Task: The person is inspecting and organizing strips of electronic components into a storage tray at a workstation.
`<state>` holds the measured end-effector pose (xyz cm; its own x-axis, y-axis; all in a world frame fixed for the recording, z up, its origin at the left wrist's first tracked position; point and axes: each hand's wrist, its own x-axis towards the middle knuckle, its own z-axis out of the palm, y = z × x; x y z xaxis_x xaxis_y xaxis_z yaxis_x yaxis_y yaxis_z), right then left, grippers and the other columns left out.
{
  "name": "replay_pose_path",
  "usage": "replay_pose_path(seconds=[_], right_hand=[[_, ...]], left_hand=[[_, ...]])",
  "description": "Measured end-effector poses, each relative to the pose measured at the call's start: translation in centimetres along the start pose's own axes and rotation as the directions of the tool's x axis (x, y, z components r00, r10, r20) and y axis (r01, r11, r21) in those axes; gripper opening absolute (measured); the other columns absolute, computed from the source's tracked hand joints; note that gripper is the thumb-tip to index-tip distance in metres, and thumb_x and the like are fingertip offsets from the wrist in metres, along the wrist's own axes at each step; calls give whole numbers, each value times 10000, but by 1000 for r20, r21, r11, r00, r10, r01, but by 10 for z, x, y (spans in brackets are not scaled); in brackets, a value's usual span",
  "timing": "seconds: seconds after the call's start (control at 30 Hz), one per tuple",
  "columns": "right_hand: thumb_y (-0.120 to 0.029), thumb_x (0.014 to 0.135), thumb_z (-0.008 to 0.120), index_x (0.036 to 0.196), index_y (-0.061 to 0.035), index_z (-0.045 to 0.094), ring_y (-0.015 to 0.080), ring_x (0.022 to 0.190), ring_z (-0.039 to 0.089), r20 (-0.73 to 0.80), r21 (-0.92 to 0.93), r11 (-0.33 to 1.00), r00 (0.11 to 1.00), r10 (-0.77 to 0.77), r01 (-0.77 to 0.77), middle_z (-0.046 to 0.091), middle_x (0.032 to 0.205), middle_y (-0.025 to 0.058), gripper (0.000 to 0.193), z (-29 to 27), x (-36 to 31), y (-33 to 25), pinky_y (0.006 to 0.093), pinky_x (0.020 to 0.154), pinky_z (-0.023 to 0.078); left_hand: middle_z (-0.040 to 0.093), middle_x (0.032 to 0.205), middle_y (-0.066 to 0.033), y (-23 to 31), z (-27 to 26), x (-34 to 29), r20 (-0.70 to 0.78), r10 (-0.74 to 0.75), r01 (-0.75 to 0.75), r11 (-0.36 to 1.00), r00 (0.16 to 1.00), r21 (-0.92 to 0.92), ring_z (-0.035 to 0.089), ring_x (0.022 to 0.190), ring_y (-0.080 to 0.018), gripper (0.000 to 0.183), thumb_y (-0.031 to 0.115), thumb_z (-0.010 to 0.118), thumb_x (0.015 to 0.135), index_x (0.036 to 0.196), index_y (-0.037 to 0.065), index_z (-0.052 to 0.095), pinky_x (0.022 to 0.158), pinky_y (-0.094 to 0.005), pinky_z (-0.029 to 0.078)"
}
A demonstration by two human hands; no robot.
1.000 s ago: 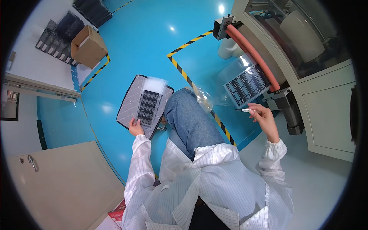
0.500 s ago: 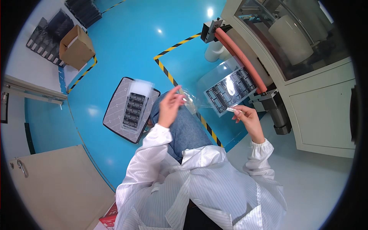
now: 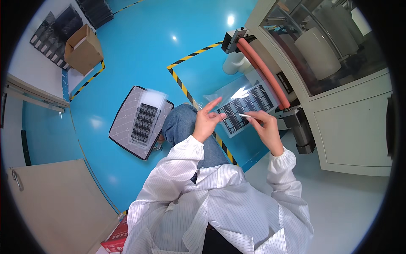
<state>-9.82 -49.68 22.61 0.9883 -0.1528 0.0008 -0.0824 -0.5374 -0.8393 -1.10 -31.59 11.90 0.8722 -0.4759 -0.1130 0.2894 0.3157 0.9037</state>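
A clear film sheet (image 3: 269, 96) printed with black rectangular panels hangs at the salmon-coloured rollers of the machine, in front of me. My right hand (image 3: 267, 129) pinches a slim white piece (image 3: 244, 115) between thumb and fingertips, over the printed panels. Its exact kind is too small to tell. My left hand (image 3: 206, 122) is at the left edge of the sheet, index finger and thumb spread apart. Whether it touches the film I cannot tell. To the left, a stack of similar printed clear sheets (image 3: 146, 120) rests on a grey padded seat (image 3: 122, 122).
The pale machine (image 3: 355, 131) with a window and salmon rollers (image 3: 264, 70) stands at the right. A metal bracket (image 3: 298, 127) juts from it. Yellow-black tape (image 3: 182, 84) marks the blue floor. A cardboard box (image 3: 84, 51) stands far left, a door (image 3: 55, 203) nearer.
My right hand has moved left with the white piece, onto the printed panels. My left hand has moved right and slightly down, up to the sheet's left edge.
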Motion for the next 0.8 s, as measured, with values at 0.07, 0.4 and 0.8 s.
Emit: replay_pose_path(seconds=[0.07,0.4,0.8], right_hand=[[-5,815,659,1003,-72,696,177,633,540,-21,-300,927,970,-244,227,540,744,64,203,8,14,-7,292,562,427],[-49,697,657,947,-61,693,213,761,569,229,-562,625,828,-512,542,547,760,59,252,43,43,-13,328,657,503],[-34,682,627,953,-86,704,196,755,537,258,-707,431,772,-581,561,508,740,39,287,10,55,-1,313,642,488]], left_hand=[[612,1172,-80,1,-2,-3,4,5,-5,1000,1000,14,629,764,-81,587,-66,636,819,1370,12,447,686,-222,513],[449,1402,-133,11,-13,-18,-17,9,-9,1000,1000,-1,607,703,-65,589,-107,641,781,1336,25,497,639,-218,525],[417,1425,-149,15,-31,-35,-33,-17,17,1000,999,12,607,714,-59,611,-92,651,788,1359,2,456,645,-209,516]])
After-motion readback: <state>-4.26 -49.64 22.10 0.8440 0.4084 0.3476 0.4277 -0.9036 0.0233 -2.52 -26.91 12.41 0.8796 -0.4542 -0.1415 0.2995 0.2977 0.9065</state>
